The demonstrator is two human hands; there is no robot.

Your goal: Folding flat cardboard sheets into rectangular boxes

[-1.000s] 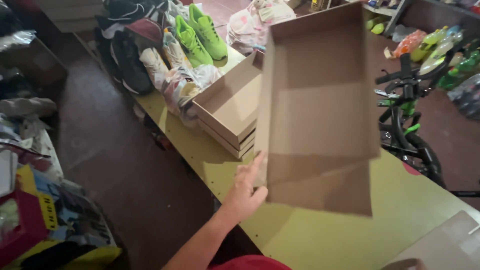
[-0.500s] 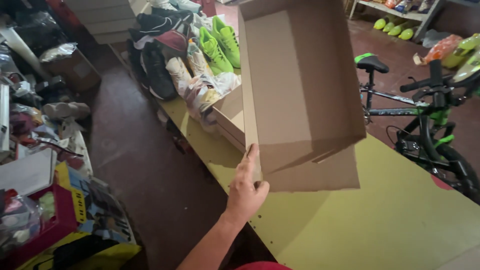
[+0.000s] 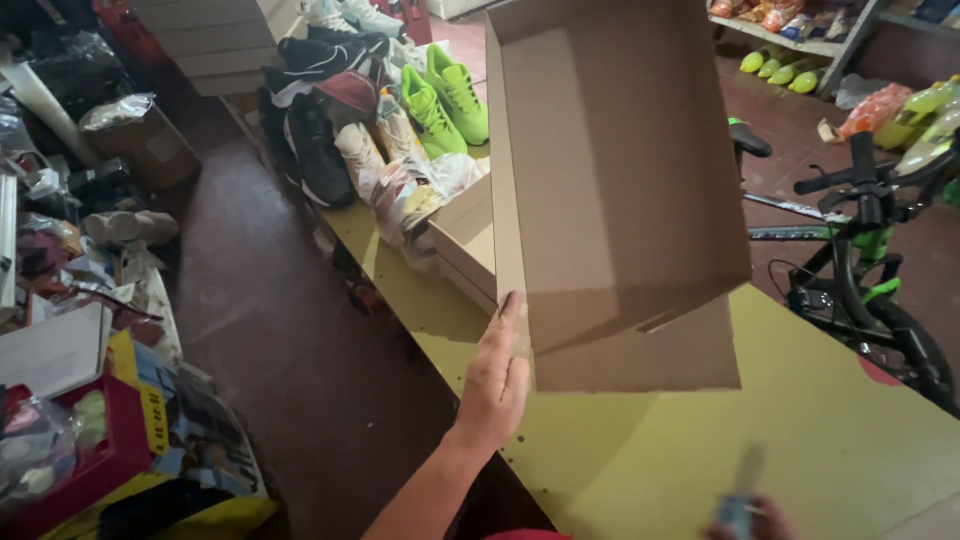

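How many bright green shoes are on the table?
2: one green shoe and a second green shoe lie side by side at the table's far end, behind the cardboard box. More may be hidden.
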